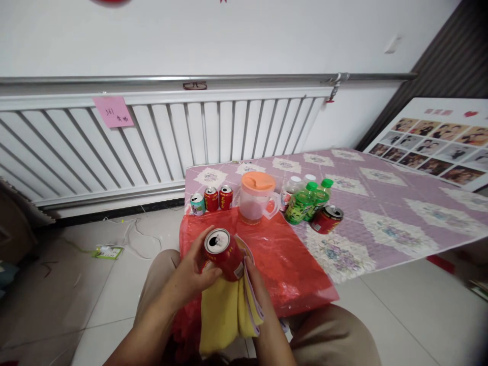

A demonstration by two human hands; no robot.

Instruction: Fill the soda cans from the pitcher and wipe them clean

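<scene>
My left hand (pixel 192 272) is wrapped round a red drinks can (pixel 224 252) with its opened top facing the camera. My right hand (pixel 254 284) presses a yellow cloth (pixel 224 312) against the can's lower side, fingers closed on the cloth. Both hands hover over a red plastic sheet (pixel 290 254) at the near end of a low surface with a purple patterned cover (pixel 381 203).
On the surface stand a teal can (pixel 197 204), two red cans (pixel 218 197), an orange-lidded jug (pixel 254 196), green bottles (pixel 305 203), a white-capped bottle (pixel 292 188) and a tipped red can (pixel 327 219). A white radiator (pixel 152 137) lines the wall. A photo board (pixel 434 140) leans right.
</scene>
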